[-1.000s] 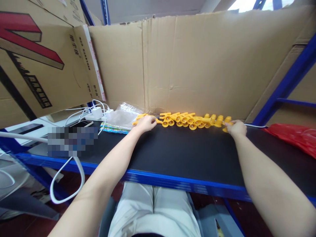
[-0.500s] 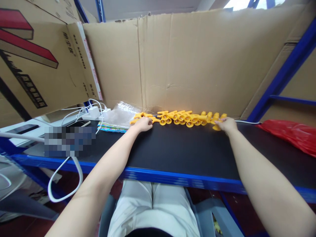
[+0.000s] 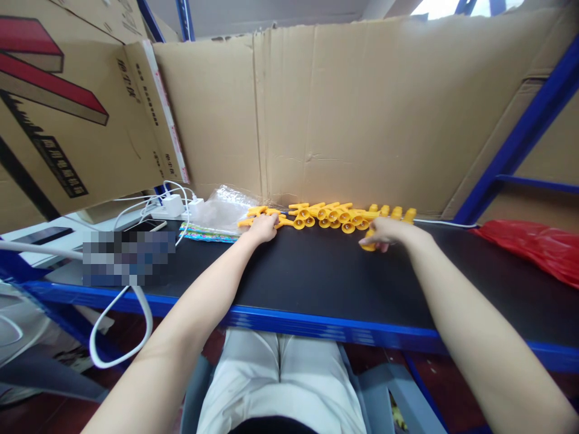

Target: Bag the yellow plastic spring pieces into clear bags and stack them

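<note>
Yellow plastic cone-shaped pieces with flared, hollow ends [image 3: 335,217] lie in rows on the black tabletop, against the cardboard. Left of them are yellow forked plastic pieces [image 3: 251,222]. My left hand [image 3: 263,228] is closed on one of these forked pieces, its fingertips partly hidden. My right hand [image 3: 389,232] pinches a yellow cone-shaped piece [image 3: 368,246] just in front of the row's right part. That piece is mostly covered by the fingers. Several upright yellow cone tops [image 3: 397,213] show behind the right hand.
Cardboard [image 3: 362,114] walls off the back. At left lie a clear plastic bag [image 3: 224,208], colourful printed packets [image 3: 208,233], a phone [image 3: 145,226] and white chargers [image 3: 172,205] with cables. A red plastic bag [image 3: 529,244] lies at right. A blue rail [image 3: 325,325] edges the front.
My right hand has moved left and slightly nearer from the row's right end, carrying a yellow cone-shaped piece. My left hand has stayed almost in place.
</note>
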The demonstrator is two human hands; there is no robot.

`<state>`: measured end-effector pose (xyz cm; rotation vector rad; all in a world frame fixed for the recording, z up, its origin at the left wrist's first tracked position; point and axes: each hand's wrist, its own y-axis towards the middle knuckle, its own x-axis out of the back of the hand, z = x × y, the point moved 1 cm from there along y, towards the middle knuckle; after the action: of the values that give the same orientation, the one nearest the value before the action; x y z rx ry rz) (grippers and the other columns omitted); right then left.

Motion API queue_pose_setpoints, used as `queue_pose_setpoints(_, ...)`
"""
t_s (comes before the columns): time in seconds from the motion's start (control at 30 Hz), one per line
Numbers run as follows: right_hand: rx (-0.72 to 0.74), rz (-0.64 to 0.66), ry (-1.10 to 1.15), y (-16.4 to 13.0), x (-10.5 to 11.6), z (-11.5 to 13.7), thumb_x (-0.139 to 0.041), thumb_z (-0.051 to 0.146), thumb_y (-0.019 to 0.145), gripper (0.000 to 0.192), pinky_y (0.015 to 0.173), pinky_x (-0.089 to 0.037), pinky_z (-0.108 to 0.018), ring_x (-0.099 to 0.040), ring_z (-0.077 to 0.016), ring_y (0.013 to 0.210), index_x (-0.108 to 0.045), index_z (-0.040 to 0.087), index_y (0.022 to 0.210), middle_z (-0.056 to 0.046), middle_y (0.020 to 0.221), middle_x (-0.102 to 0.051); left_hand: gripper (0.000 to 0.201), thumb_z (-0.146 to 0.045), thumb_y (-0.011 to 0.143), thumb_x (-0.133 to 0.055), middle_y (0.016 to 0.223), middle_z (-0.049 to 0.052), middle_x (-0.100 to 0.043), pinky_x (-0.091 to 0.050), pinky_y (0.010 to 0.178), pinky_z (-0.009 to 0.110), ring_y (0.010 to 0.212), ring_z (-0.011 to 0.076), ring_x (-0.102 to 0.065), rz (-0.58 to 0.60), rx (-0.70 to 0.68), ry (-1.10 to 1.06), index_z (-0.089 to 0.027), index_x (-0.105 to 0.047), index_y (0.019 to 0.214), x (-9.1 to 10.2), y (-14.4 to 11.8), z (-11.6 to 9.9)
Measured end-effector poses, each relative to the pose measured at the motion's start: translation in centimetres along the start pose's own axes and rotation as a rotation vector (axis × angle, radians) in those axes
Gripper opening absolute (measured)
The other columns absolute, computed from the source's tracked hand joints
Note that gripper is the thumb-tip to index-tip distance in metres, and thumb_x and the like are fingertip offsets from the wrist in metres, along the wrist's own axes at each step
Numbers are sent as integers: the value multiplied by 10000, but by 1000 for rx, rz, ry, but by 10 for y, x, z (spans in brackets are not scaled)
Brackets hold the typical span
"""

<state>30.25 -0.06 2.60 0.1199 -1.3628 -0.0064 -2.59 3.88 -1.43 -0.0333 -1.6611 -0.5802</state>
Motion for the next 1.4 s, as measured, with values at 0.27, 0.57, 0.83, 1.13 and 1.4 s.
queue_pose_setpoints(0.27, 203, 277, 189, -8, -20, 46, -639, 437, 647, 319, 483, -428, -232, -560, -120, 517, -512, 174, 776, -25, 705, -627, 254, -149, 755, -448, 894, 72, -633, -400, 758, 309, 852, 203, -572, -193, 59, -91, -192, -522, 994, 13, 0, -3)
queue_pose_setpoints(0.57, 246, 249, 198, -3, -27, 43, -615, 471, 659, 347, 479, -404, -229, -554, -114, 503, -488, 179, 795, -13, 693, -614, 151, -203, 780, -452, 796, 41, -633, -407, 686, 257, 741, 158, -567, -359, 13, -285, -189, -572, 870, 17, 5, -3)
queue_pose_setpoints(0.83, 261, 240, 181, -1, -29, 42, -607, 476, 666, 347, 488, -399, -231, -556, -115, 498, -488, 179, 801, -7, 677, -609, 157, -233, 795, -468, 850, 42, -628, -420, 723, 253, 790, 141, -571, -419, 148, -454, -175, -552, 914, 22, 3, -9)
queue_pose_setpoints(1.13, 253, 234, 171, -3, -28, 44, -606, 469, 674, 341, 489, -398, -230, -556, -111, 498, -483, 173, 793, -9, 683, -605, 123, -266, 752, -543, 767, 29, -613, -432, 677, 253, 734, 140, -572, -490, 202, -556, -162, -561, 816, 16, 8, -9)
queue_pose_setpoints(1.4, 256, 228, 155, -3, -28, 44, -599, 487, 674, 356, 492, -399, -230, -557, -111, 499, -485, 176, 803, -7, 680, -605, 119, -223, 808, -465, 818, 33, -628, -410, 698, 255, 773, 158, -570, -448, 63, -321, -193, -566, 863, 19, 2, -12)
